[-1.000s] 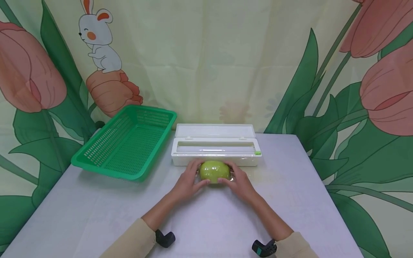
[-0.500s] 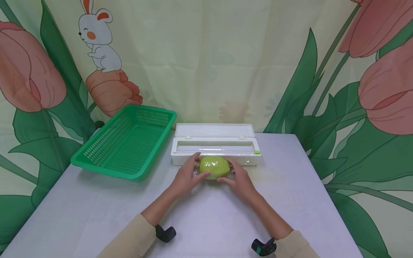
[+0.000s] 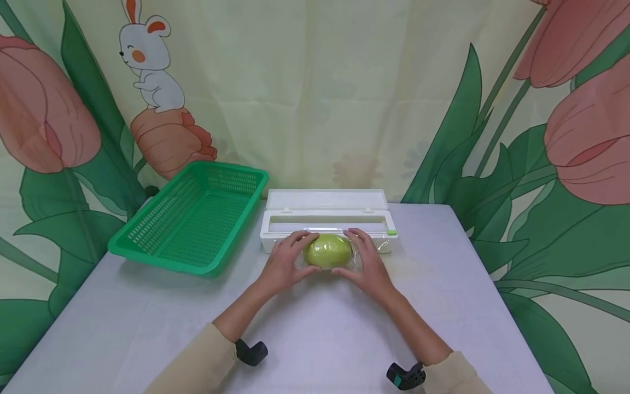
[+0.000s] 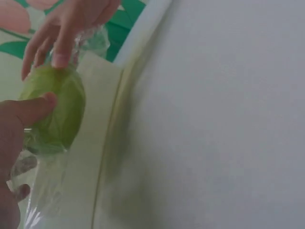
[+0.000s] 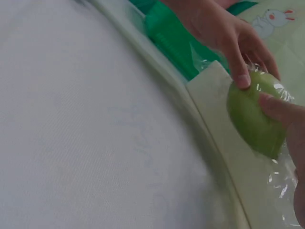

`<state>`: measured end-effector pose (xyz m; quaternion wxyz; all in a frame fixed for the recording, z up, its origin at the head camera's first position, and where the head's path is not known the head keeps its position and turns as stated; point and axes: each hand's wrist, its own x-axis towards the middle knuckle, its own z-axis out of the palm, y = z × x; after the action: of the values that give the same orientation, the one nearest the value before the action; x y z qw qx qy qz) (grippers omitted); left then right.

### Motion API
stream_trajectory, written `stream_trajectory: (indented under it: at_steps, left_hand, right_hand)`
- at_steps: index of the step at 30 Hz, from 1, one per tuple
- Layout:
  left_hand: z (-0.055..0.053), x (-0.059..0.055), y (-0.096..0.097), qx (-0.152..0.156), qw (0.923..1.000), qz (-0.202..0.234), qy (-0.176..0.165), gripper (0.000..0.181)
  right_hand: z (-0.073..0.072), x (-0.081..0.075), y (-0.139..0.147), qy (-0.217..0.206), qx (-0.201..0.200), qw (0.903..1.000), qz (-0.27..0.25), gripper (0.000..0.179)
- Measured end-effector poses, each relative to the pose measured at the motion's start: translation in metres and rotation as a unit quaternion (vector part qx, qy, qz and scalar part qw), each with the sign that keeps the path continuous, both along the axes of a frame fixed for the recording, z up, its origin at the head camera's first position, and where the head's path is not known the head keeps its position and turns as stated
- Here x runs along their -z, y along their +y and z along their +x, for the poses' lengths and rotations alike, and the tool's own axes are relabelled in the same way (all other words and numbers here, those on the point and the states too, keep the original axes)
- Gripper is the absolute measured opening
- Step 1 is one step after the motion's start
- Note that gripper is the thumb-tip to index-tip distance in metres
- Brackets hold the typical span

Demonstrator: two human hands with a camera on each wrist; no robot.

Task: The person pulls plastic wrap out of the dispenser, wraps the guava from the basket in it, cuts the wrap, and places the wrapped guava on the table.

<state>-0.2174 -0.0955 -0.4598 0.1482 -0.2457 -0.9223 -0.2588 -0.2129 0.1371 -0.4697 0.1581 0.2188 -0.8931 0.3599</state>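
An oval green fruit (image 3: pixel 327 251) is wrapped in clear cling film and held in front of the cling film dispenser (image 3: pixel 275 242). My left hand (image 3: pixel 284 264) grips the fruit's left end, thumb on the near side and fingers over the far side. At the other end my right hand (image 3: pixel 370 269) holds it the same way. In the left wrist view both thumbs press on the fruit (image 4: pixel 71 102). Loose, crinkled film (image 5: pixel 281 191) bunches beside the right hand in the right wrist view. The fruit's far side is hidden.
The dispenser's white lid (image 3: pixel 327 199) stands raised at the back, and a green slider (image 3: pixel 391 232) sits at its right end. To the left is a green perforated basket (image 3: pixel 219 262). A white cloth (image 3: pixel 325 339) covers the table.
The fruit has risen a little and moved toward the dispenser, with both hands around it. The fingers of both hands have shifted their hold. Basket and dispenser stay put.
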Motion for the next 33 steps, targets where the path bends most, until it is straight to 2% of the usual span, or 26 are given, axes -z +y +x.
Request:
stream_trajectory:
  at_steps: [3, 5, 6, 9, 13, 16, 19, 23, 25, 28, 30, 33]
  left_hand:
    - [-0.004, -0.011, -0.003, 0.004, 0.9995, -0.003, -0.031, 0.076]
    - [-0.005, -0.017, -0.003, 0.003, 0.9994, -0.014, -0.030, 0.075]
    - [-0.004, -0.020, -0.003, 0.000, 0.9995, -0.023, -0.020, 0.074]
    - [0.001, -0.024, -0.001, -0.005, 0.9966, -0.063, 0.053, 0.074]
    - [0.007, -0.026, 0.004, -0.004, 0.9816, -0.102, 0.161, 0.072]
    - [0.008, -0.026, 0.007, -0.008, 0.9743, -0.116, 0.193, 0.068]
    - [0.005, -0.029, 0.009, -0.020, 0.9734, -0.123, 0.193, 0.065]
    - [0.001, -0.038, 0.008, -0.040, 0.9728, -0.147, 0.175, 0.064]
    - [-0.001, -0.043, 0.008, -0.051, 0.9715, -0.164, 0.163, 0.065]
    - [-0.002, -0.048, 0.011, -0.057, 0.9706, -0.177, 0.152, 0.067]
    - [0.000, -0.047, 0.014, -0.044, 0.9722, -0.167, 0.159, 0.067]
    - [-0.001, -0.040, 0.017, -0.010, 0.9761, -0.132, 0.173, 0.072]
  right_hand:
    - [-0.001, -0.005, -0.001, 0.086, -0.016, 0.9952, 0.043, 0.081]
    - [-0.003, -0.009, -0.001, 0.108, -0.021, 0.9920, 0.062, 0.075]
    - [-0.003, -0.011, -0.002, 0.109, -0.024, 0.9916, 0.065, 0.073]
    - [-0.006, -0.018, -0.001, 0.091, -0.027, 0.9935, 0.062, 0.070]
    - [-0.009, -0.029, 0.001, 0.055, -0.023, 0.9963, 0.062, 0.068]
    - [-0.008, -0.035, 0.000, 0.068, -0.008, 0.9953, 0.068, 0.066]
    - [-0.002, -0.040, -0.004, 0.138, -0.001, 0.9881, 0.067, 0.062]
    - [0.005, -0.044, -0.014, 0.227, -0.030, 0.9709, 0.069, 0.058]
    - [0.005, -0.043, -0.017, 0.236, -0.041, 0.9676, 0.078, 0.061]
    - [0.001, -0.039, -0.020, 0.224, -0.033, 0.9691, 0.098, 0.067]
    - [-0.004, -0.036, -0.020, 0.215, -0.025, 0.9707, 0.104, 0.068]
    - [-0.011, -0.035, -0.019, 0.211, -0.023, 0.9715, 0.105, 0.069]
